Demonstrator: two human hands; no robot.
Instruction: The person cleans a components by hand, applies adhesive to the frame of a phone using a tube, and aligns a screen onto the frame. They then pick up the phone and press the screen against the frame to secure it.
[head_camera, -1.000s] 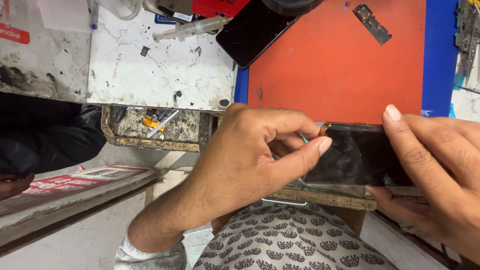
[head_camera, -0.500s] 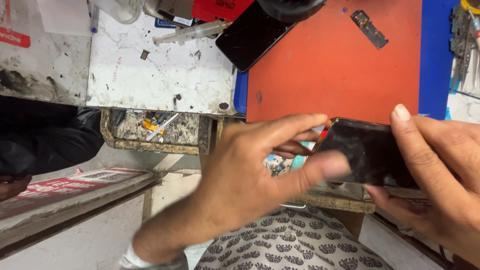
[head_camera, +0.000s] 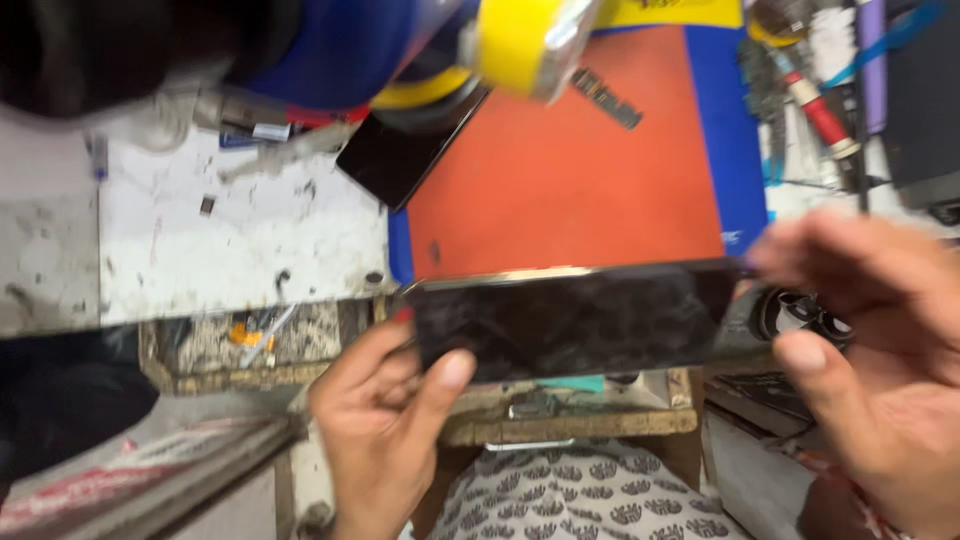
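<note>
the person holds a dark phone (head_camera: 570, 320) flat and lengthwise between both hands, just above the near edge of the table (head_camera: 240, 250), in front of the orange mat (head_camera: 570, 180). its glass face is up and looks smeared, with a thin bright metal rim along the far edge.

the left hand (head_camera: 385, 440) has the phone's left end: the thumb lies over the lower left corner of the glass and the fingers curl beneath, so it is closed around that end. the right hand (head_camera: 870, 350) is at the right end, blurred; its thumb sits just off the lower right corner and the fingers reach over the top right corner. it seems to pinch that end, but the blur keeps me from telling how firmly.

on the mat, a second dark phone (head_camera: 400, 160) lies tilted across its far left corner, partly on the scuffed white board beside it. a small dark strip part (head_camera: 607, 98) lies near the mat's far edge. a blue border (head_camera: 735, 150) runs along the mat's right side, and beyond it is a clutter of tools (head_camera: 820, 100). below the phone is patterned white cloth (head_camera: 580, 495).
</note>
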